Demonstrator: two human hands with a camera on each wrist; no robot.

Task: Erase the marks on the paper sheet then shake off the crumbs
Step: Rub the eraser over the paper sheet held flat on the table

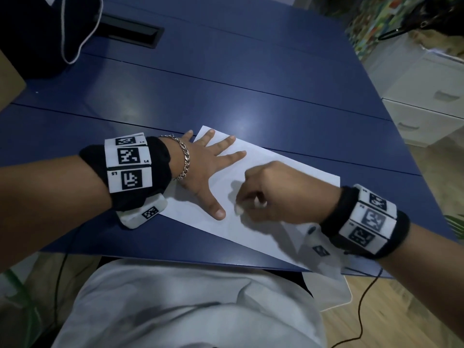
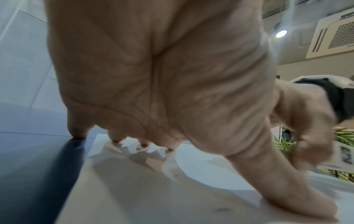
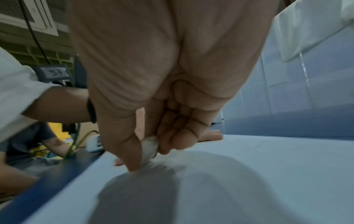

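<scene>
A white paper sheet [image 1: 253, 223] lies on the blue table [image 1: 226, 84] near its front edge. My left hand [image 1: 208, 163] lies flat on the sheet's left part, fingers spread and straight, thumb pressing down. In the left wrist view the left fingertips [image 2: 143, 145] touch the paper sheet [image 2: 153, 189]. My right hand [image 1: 273, 194] is curled over the middle of the sheet and pinches a small white eraser [image 1: 238, 209]. The right wrist view shows the eraser [image 3: 150, 147] between thumb and fingers, its tip down on the paper sheet [image 3: 249, 174]. A faint small mark [image 2: 222, 209] shows by my left thumb.
A black bag [image 1: 32, 33] with a white cord sits at the table's far left, beside a black cable slot [image 1: 130, 28]. White drawers [image 1: 426, 104] stand to the right. My white-clothed lap [image 1: 175, 310] is below the table edge. Cables hang under the table.
</scene>
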